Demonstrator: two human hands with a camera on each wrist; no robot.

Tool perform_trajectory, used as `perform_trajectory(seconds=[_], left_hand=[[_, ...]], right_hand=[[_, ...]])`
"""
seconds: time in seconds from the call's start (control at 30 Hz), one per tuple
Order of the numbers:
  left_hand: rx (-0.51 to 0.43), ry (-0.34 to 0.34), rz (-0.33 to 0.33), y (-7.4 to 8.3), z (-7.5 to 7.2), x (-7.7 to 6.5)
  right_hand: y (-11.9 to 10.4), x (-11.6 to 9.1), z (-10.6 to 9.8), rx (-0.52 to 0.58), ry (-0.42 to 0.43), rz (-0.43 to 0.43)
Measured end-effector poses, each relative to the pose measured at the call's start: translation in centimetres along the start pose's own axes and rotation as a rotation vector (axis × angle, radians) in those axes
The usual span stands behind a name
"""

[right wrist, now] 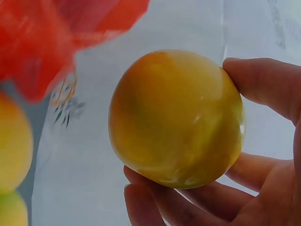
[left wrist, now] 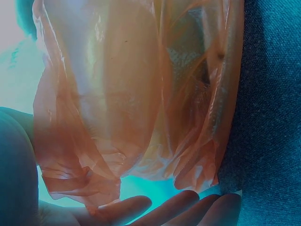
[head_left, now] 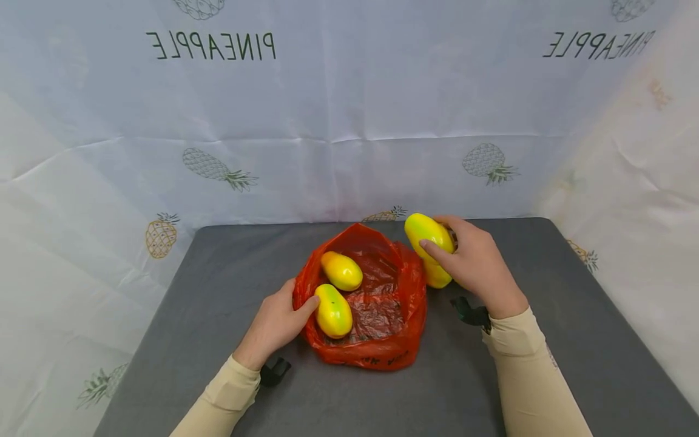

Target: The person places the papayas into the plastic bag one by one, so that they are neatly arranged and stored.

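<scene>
My left hand point(head_left: 277, 318) grips the left rim of a red plastic bag point(head_left: 371, 356), thumb over the edge and fingers outside. The bag's mouth gapes upward. Two yellow mangoes lie in its left part, an upper mango point(head_left: 342, 271) and a lower mango point(head_left: 334, 311) by my thumb. In the left wrist view the thin bag point(left wrist: 80, 155) hangs over my fingers point(left wrist: 174, 207). To the right of the bag, my right hand point(head_left: 480, 267) holds a yellow-green mango point(head_left: 426, 232) between thumb and fingers. Another mango point(head_left: 437, 276) shows below it, partly hidden.
Bag and fruit are on a dark grey table point(head_left: 229, 261). Behind it hangs a white cloth point(head_left: 327, 176) printed with pineapples. In the right wrist view, yellow fruit point(right wrist: 11, 146) lies at the left edge, under the red bag point(right wrist: 37, 47).
</scene>
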State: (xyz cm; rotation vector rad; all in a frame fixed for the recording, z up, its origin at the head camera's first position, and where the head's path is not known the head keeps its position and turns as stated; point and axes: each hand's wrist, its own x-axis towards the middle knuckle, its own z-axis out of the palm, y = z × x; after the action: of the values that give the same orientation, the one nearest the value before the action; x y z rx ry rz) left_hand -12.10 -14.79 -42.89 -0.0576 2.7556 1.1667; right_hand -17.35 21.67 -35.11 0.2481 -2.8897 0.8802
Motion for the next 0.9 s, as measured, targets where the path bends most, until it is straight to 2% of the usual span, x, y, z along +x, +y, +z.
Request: perform_trajectory(seconds=[0.33,0.9], left_hand=[[-0.007,0.012,0.015,0.1,0.1,0.0],[-0.019,0.01,0.017,-0.4,0.2,-0.1]], right_hand=[[-4.1,0.5,2.8,0.011,-0.067,-0.069],[-6.1,2.3,8.0,-0.092,-0.145,-0.147]])
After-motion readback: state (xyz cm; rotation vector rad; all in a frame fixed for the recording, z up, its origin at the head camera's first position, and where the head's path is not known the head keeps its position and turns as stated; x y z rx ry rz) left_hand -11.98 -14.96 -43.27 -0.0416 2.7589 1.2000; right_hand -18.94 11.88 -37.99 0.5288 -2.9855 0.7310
